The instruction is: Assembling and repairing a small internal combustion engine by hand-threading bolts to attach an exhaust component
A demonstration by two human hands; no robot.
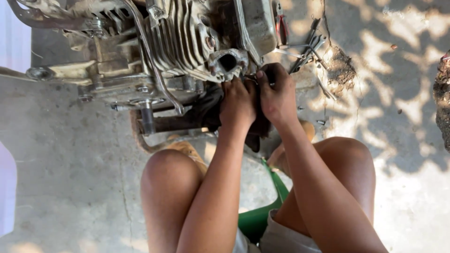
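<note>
Under the round port (228, 62) of the small engine (173, 51), both hands are working close together: left hand (238, 100) and right hand (277, 93) pinching some small dark part, possibly a clip, too hidden to tell. Engine is sitting on a metal frame (159, 122), looking heavy, stiff and greasy; best gripped by its fins. Wrenches (307, 49) are lying nearby on cracked, sun-dappled concrete floor (65, 178). Person is sitting on a green stool (262, 218).
</note>
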